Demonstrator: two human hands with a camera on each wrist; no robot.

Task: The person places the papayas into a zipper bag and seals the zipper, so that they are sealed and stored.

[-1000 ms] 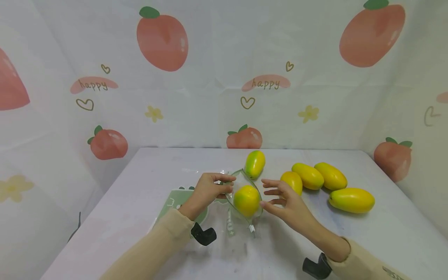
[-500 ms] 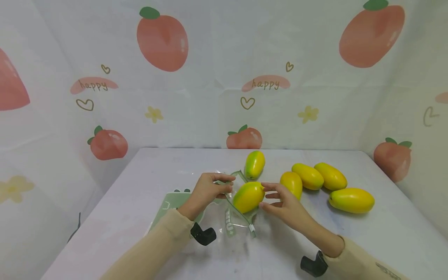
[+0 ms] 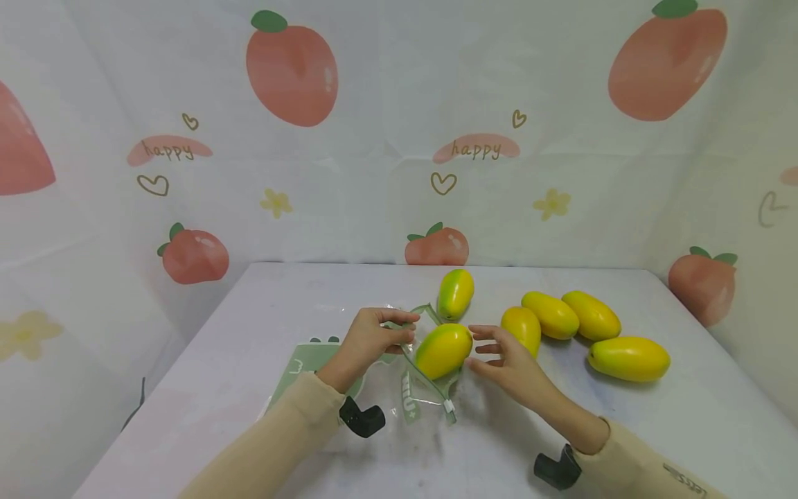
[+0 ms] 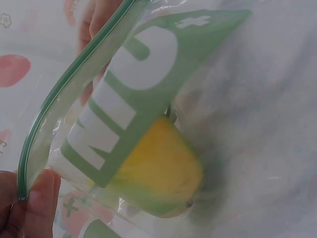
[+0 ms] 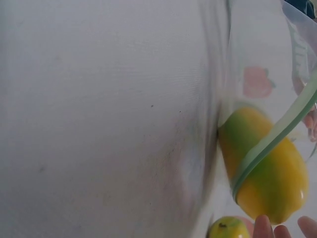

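A clear zip bag with a green rim and white lettering hangs from my left hand, whose thumb and fingers pinch the rim. In the left wrist view the thumb lies at the zip strip. A yellow-green mango lies slanted in the bag's mouth; the right wrist view shows the rim crossing it, with one end outside. My right hand is just right of that mango, fingers spread and holding nothing. Its fingertips come very close to the mango's outer end; contact is hard to tell.
Behind the bag lies one mango. Several more rest at the right, one partly behind my right hand. A flat green printed piece is under my left forearm. The white table ends at a printed backdrop.
The mango at the bag's mouth has turned from nearly end-on to slanted, its outer end up and to the right. My right fingertips have since drawn slightly back. The left hand stays put.
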